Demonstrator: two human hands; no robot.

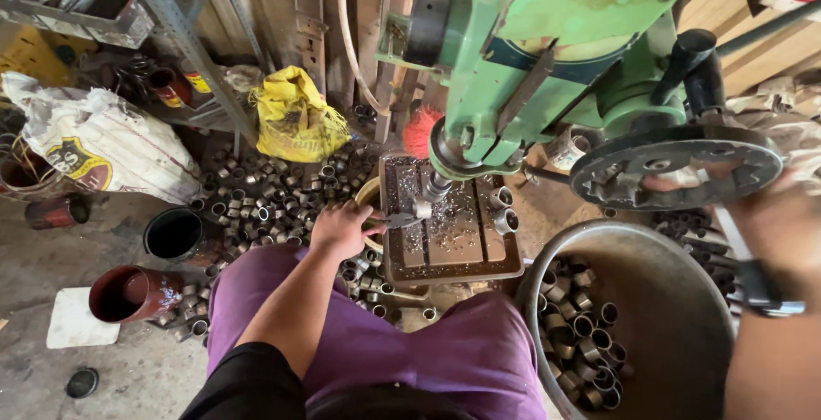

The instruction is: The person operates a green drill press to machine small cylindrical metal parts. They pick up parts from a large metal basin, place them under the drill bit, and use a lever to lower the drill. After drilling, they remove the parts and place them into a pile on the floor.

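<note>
My left hand (340, 230) grips a small tool (395, 220) that clamps a short metal ring (422, 209) on the drill press table (453, 249), right under the spindle (438, 184). Metal chips cover that table, and two more rings (505, 210) stand at its right side. My right hand (774, 223), wearing a wristwatch, holds the black feed wheel (676, 166) of the green drill press (547, 52). Purple trousers cover my legs below.
A big metal bowl (676, 300) holding several rings stands at the right. Many loose rings (274, 193) lie heaped on the floor at the left, beside a yellow bag (295, 116), a white sack (103, 142), a black pot (174, 234) and a red pot (132, 293).
</note>
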